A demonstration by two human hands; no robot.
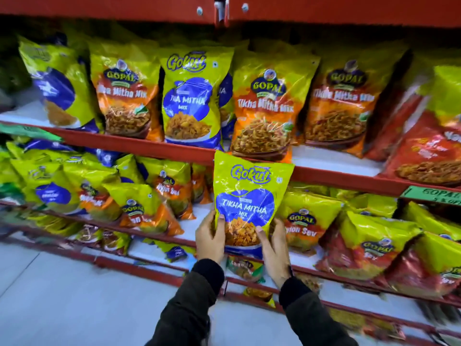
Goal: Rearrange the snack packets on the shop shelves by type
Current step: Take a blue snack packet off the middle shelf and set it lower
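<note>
Both my hands hold one yellow-green Gokul Tikha Mitha Mix packet (249, 196) upright in front of the red shelf edge (174, 151). My left hand (210, 239) grips its lower left side and my right hand (273, 250) its lower right side. On the upper shelf a matching Gokul Tikha Mitha Mix packet (190, 101) stands between two orange Gopal Tikha Mitha Mix packets (124, 96) (268, 108). A third Gopal packet (343, 101) stands further right, and another blue-and-yellow Gokul packet (57, 83) leans at the far left.
Red packets (424, 151) lie at the upper shelf's right end. The middle shelf holds mixed Gokul and Gopal Nylon Sev packets (301, 221), with a white gap behind my hands. Lower shelves carry smaller packets (245, 268). Grey floor (62, 295) lies lower left.
</note>
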